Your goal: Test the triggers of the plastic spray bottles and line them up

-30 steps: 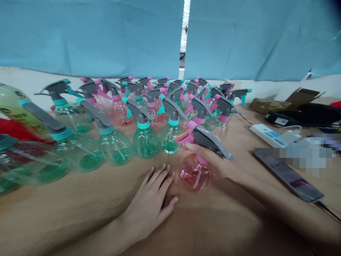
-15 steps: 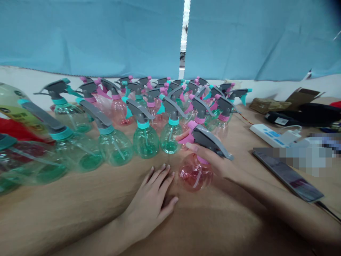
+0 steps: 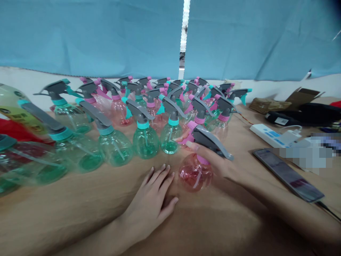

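Note:
My right hand [image 3: 213, 155] is wrapped round the neck and trigger of a pink spray bottle [image 3: 195, 174], which stands upright on the table. Its grey spray head with a pink nozzle points to the left, and part of the neck is hidden by my fingers. Flat on the tabletop, just left of that bottle, my left hand [image 3: 149, 201] lies with its fingers spread and holds nothing. The closest other bottles are a green spray bottle [image 3: 145, 141] and another green spray bottle [image 3: 170, 139], both beyond my left hand.
Several more spray bottles, green [image 3: 115, 146] and pink [image 3: 123, 110], crowd the table's back and left. A large yellow-labelled container [image 3: 20, 110] stands at far left. To the right lie a phone [image 3: 289, 174] with a cable, a white power strip [image 3: 270, 135] and a cardboard box [image 3: 301, 99].

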`<state>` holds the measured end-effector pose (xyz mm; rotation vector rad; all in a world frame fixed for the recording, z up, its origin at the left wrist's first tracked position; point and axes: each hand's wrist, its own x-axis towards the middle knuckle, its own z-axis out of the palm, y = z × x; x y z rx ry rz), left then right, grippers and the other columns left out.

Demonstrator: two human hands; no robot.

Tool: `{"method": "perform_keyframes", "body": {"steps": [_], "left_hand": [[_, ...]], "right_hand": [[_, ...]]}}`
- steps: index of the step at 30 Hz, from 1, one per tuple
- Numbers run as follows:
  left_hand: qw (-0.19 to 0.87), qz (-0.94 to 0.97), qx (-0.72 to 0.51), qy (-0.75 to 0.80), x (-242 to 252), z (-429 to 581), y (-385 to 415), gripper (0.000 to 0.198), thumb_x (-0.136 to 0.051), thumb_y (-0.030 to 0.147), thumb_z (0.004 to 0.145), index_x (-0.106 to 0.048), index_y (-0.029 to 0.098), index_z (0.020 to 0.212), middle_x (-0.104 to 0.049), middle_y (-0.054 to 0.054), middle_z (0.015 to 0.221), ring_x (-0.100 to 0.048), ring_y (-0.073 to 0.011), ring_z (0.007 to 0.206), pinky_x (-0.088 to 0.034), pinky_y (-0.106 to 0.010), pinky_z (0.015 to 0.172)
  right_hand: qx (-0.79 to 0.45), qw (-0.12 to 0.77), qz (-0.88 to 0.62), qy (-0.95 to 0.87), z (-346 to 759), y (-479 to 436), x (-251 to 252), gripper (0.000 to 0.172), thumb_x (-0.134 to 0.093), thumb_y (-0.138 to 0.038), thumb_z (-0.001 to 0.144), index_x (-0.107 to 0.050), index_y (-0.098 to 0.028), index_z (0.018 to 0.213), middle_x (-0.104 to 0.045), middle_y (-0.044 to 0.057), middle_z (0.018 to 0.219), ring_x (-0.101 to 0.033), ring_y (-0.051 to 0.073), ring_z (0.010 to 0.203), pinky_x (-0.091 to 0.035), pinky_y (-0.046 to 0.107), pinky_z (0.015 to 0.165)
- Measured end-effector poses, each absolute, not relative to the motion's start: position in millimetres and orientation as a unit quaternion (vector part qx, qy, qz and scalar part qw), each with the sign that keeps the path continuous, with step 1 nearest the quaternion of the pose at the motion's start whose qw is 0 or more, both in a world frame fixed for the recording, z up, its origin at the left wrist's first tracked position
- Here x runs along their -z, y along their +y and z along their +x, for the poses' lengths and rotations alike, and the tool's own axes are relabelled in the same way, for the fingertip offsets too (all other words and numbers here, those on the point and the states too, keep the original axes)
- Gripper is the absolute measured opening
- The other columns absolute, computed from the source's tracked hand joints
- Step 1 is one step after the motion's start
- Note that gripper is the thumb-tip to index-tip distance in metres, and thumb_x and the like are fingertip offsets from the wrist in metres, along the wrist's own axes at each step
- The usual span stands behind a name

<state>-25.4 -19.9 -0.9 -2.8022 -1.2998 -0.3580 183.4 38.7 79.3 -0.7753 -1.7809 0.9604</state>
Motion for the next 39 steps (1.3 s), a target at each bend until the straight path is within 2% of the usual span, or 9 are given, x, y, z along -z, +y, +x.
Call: {"method": "perform_keyframes", "body": {"steps": [3, 8, 12, 17, 21, 24, 30, 35, 39], "left_hand": [[0.020, -0.901, 0.115, -0.418, 2, -25, -19, 0.052, -0.048, 0.041, 0.094, -0.046, 0.010, 0.135, -0.044, -0.015, 0.144, -0.039, -0.0298, 0.133, -0.030, -0.052, 0.109], [0.025, -0.902, 0.119, -0.415, 3, -25, -19, 0.052, -0.049, 0.041, 0.094, -0.046, 0.009, 0.135, -0.045, -0.015, 0.143, -0.039, -0.0299, 0.133, -0.030, -0.052, 0.109], [0.026, -0.902, 0.112, -0.417, 2, -24, -20, 0.051, -0.050, 0.041, 0.094, -0.046, 0.010, 0.135, -0.045, -0.015, 0.143, -0.039, -0.0296, 0.133, -0.031, -0.052, 0.109], [0.021, -0.902, 0.108, -0.418, 0, -25, -20, 0.052, -0.049, 0.040, 0.094, -0.046, 0.010, 0.135, -0.044, -0.015, 0.144, -0.039, -0.0291, 0.133, -0.030, -0.051, 0.109], [0.020, -0.901, 0.113, -0.418, 1, -25, -20, 0.051, -0.049, 0.041, 0.094, -0.046, 0.010, 0.135, -0.045, -0.015, 0.143, -0.039, -0.0291, 0.133, -0.030, -0.051, 0.110], [0.019, -0.901, 0.112, -0.419, 2, -25, -21, 0.051, -0.048, 0.042, 0.095, -0.046, 0.010, 0.135, -0.045, -0.015, 0.143, -0.039, -0.0291, 0.133, -0.030, -0.051, 0.109], [0.019, -0.901, 0.110, -0.419, 1, -25, -20, 0.051, -0.049, 0.041, 0.094, -0.047, 0.010, 0.134, -0.045, -0.016, 0.143, -0.040, -0.0298, 0.132, -0.031, -0.052, 0.108], [0.019, -0.902, 0.107, -0.418, 0, -24, -21, 0.052, -0.049, 0.041, 0.094, -0.047, 0.009, 0.134, -0.045, -0.016, 0.143, -0.040, -0.0295, 0.132, -0.031, -0.052, 0.108], [0.019, -0.901, 0.108, -0.420, 0, -24, -22, 0.051, -0.049, 0.042, 0.094, -0.047, 0.011, 0.134, -0.045, -0.015, 0.144, -0.039, -0.0285, 0.133, -0.029, -0.050, 0.110]], "right_hand": [[-0.380, 0.470, -0.325, -0.727, 183, 37, -81, 0.017, -0.061, -0.043, 0.085, -0.061, -0.025, 0.084, -0.056, -0.002, 0.069, -0.052, 0.015, 0.063, -0.044, 0.030, 0.059], [-0.321, 0.498, -0.348, -0.727, 184, 36, -77, 0.028, -0.055, -0.048, 0.087, -0.058, -0.026, 0.071, -0.049, -0.001, 0.065, -0.048, 0.015, 0.061, -0.040, 0.028, 0.054], [-0.349, 0.495, -0.326, -0.726, 184, 38, -76, 0.028, -0.056, -0.051, 0.085, -0.058, -0.025, 0.074, -0.049, -0.001, 0.064, -0.047, 0.014, 0.059, -0.040, 0.028, 0.054], [-0.408, 0.484, -0.308, -0.710, 182, 42, -70, 0.024, -0.059, -0.047, 0.085, -0.059, -0.025, 0.095, -0.060, -0.001, 0.082, -0.057, 0.016, 0.073, -0.047, 0.032, 0.071], [-0.443, 0.493, -0.286, -0.692, 182, 43, -65, 0.019, -0.062, -0.042, 0.084, -0.060, -0.025, 0.090, -0.063, 0.000, 0.099, -0.059, 0.015, 0.085, -0.047, 0.031, 0.080], [-0.443, 0.495, -0.286, -0.690, 182, 43, -64, 0.017, -0.063, -0.040, 0.084, -0.060, -0.024, 0.087, -0.064, 0.000, 0.102, -0.059, 0.015, 0.087, -0.046, 0.031, 0.083], [-0.429, 0.488, -0.302, -0.698, 184, 41, -65, 0.022, -0.062, -0.039, 0.085, -0.063, -0.026, 0.102, -0.065, 0.001, 0.100, -0.061, 0.017, 0.089, -0.048, 0.034, 0.083], [-0.416, 0.484, -0.321, -0.700, 186, 41, -65, 0.017, -0.061, -0.038, 0.085, -0.065, -0.027, 0.099, -0.068, 0.001, 0.097, -0.064, 0.019, 0.090, -0.050, 0.036, 0.085], [-0.428, 0.485, -0.322, -0.691, 186, 42, -62, 0.018, -0.061, -0.037, 0.086, -0.064, -0.026, 0.100, -0.068, 0.002, 0.103, -0.064, 0.020, 0.095, -0.049, 0.038, 0.089]]}}
